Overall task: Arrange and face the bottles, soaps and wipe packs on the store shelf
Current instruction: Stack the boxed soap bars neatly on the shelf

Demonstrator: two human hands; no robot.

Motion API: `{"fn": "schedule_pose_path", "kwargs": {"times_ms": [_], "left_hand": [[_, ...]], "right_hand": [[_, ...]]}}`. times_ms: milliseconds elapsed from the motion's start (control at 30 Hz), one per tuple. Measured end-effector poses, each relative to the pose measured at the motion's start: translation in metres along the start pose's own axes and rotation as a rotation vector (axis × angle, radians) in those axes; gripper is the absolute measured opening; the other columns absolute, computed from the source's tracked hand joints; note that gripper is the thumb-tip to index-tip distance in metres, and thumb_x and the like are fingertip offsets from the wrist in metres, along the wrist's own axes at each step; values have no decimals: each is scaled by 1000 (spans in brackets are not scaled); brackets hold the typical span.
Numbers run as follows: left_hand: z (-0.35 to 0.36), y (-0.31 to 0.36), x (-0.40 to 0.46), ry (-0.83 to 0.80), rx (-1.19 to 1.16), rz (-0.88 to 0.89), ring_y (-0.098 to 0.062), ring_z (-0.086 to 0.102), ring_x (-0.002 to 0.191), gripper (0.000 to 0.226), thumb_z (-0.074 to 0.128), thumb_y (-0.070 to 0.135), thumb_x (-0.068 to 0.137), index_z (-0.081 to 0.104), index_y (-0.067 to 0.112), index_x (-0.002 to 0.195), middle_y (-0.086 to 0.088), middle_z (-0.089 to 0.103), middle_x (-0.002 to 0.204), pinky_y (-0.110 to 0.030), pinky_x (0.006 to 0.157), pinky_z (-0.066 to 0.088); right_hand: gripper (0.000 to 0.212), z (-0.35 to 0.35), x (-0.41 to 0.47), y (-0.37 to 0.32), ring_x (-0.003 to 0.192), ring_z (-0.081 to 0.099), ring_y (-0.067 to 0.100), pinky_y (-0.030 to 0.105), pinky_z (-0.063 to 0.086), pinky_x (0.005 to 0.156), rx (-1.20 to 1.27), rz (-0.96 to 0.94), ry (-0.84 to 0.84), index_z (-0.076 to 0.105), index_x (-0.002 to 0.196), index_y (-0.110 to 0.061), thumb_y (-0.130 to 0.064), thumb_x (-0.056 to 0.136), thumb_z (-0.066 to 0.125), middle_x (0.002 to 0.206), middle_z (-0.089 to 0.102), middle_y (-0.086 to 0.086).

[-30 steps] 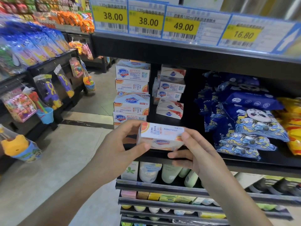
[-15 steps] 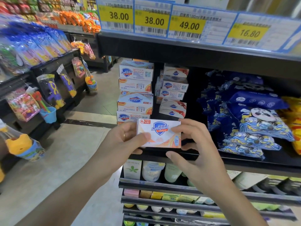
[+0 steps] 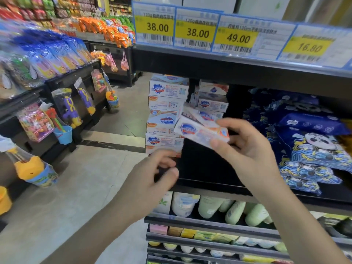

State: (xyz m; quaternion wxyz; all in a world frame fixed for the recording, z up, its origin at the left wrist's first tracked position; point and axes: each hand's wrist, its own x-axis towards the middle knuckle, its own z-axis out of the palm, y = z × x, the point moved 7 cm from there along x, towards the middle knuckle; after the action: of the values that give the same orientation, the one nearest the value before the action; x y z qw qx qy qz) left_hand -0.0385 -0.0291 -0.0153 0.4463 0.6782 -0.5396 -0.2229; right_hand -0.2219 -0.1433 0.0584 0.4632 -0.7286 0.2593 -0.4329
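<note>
My right hand point(image 3: 247, 149) grips a white and orange soap box point(image 3: 202, 133), tilted, in front of the black shelf point(image 3: 219, 189). Behind it stand two stacks of soap boxes: a taller left stack point(image 3: 167, 113) at the shelf's end and a shorter stack point(image 3: 213, 100) further in. My left hand point(image 3: 158, 172) hangs below the box with loosely curled fingers and holds nothing. Dark blue wipe packs point(image 3: 312, 141) with panda prints lie piled on the right of the same shelf. Bottles and tubes point(image 3: 228, 208) lie on the shelf below.
Price tags point(image 3: 194, 31) line the shelf edge above. Lower shelves hold small coloured soaps point(image 3: 190, 233). Across the aisle on the left stand racks of hanging toys point(image 3: 64, 109) and snack bags point(image 3: 47, 54). The grey floor point(image 3: 76, 187) lies between.
My left hand has let go of the soap box and dropped lower. My right hand has lifted the box up and to the right, tilting it toward the stacks.
</note>
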Motion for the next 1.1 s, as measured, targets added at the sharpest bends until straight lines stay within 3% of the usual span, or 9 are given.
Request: {"fn": "schedule_pose_path", "kwargs": {"times_ms": [67,167,467,633,767,933,1000,1100], "left_hand": [[11,3,-2,-62,408,143,9,38,128,45,50,56,92,49,47,136,33,48,131,-23,107,37],[21,-2,2,-99,604,190,0,30,132,51,46,62,90,47,45,138,27,43,138,-31,112,33],[21,-10,6,-44,598,198,0,32,129,44,51,61,93,50,46,135,27,45,135,-27,108,33],[22,-6,9,-26,605,207,-3,32,133,52,53,60,93,43,46,142,24,44,141,-30,111,34],[27,-4,11,-26,593,215,-3,31,135,61,55,58,92,36,44,148,22,43,144,-30,114,32],[30,-5,16,-35,581,226,-2,33,131,54,53,61,91,44,46,142,25,43,139,-28,110,32],[32,-7,17,-42,577,218,-2,32,131,52,52,62,91,46,47,140,27,42,138,-28,111,32],[33,-10,20,-48,562,195,-1,31,131,51,54,64,89,47,48,137,29,41,137,-28,110,32]], "right_hand": [[33,4,19,-4,89,68,19,31,61,80,-47,-6,1,68,117,-29,-14,89,77,109,73,-13],[32,17,45,2,91,71,13,32,62,82,-105,19,-26,70,117,-32,-14,91,76,108,73,-16],[37,43,72,20,99,70,9,37,61,89,-177,40,-1,69,122,-34,-19,90,78,124,66,-12],[39,52,77,20,92,66,0,20,60,74,-217,6,44,67,124,-32,-20,89,79,132,58,-3],[48,56,76,21,92,68,5,29,62,78,-233,-1,64,60,128,-33,-23,86,82,129,59,-8],[22,19,67,39,103,66,3,31,58,92,-159,68,222,68,114,-33,-36,93,73,119,67,-14],[19,-4,64,54,105,65,12,32,55,93,-363,96,278,68,112,-31,-31,93,71,119,65,-7],[46,-22,63,83,123,55,27,31,45,100,-738,220,183,58,133,-32,-29,90,72,138,48,5]]}}
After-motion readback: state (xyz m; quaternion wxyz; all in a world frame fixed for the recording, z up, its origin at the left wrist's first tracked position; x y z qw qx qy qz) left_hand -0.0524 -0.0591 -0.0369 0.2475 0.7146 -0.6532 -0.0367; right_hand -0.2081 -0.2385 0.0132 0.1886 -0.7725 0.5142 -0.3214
